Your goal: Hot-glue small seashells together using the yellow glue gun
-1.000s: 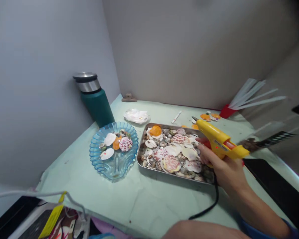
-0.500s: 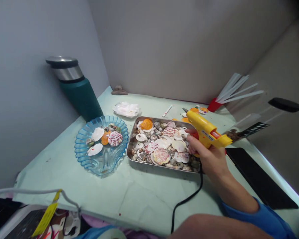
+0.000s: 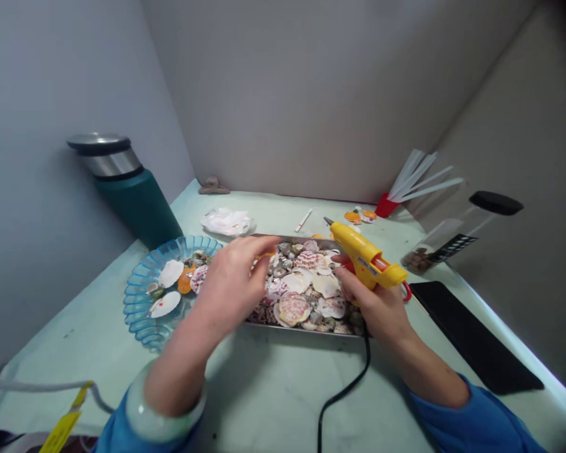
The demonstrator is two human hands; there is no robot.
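My right hand [image 3: 382,308] grips a yellow hot glue gun [image 3: 365,251] over the right end of a metal tray [image 3: 306,331], the nozzle pointing left and away from me. A black cord hangs from the gun's handle. Shells fill the tray, among them a pinkish scallop shell [image 3: 293,309]. Over the tray's left part hovers my left hand [image 3: 236,277], thumb and fingers apart, with nothing seen in it. A sliver of an orange shell shows between those fingers; the hand hides the rest. To the left, a blue scalloped plate [image 3: 139,324] bears several shells, partly behind my left hand.
A teal bottle [image 3: 134,201] stands behind the plate. A white crumpled item [image 3: 227,222], a clip [image 3: 214,186] and a marker [image 3: 304,221] lie farther back. Glue sticks [image 3: 417,176] stand in a red cup [image 3: 387,206]. Right are a clear jar [image 3: 453,236] and a flat black object [image 3: 476,336].
My left hand has come up from the bottom edge to above the tray's left part. My right hand keeps hold of the glue gun. The whole view has shifted a little.
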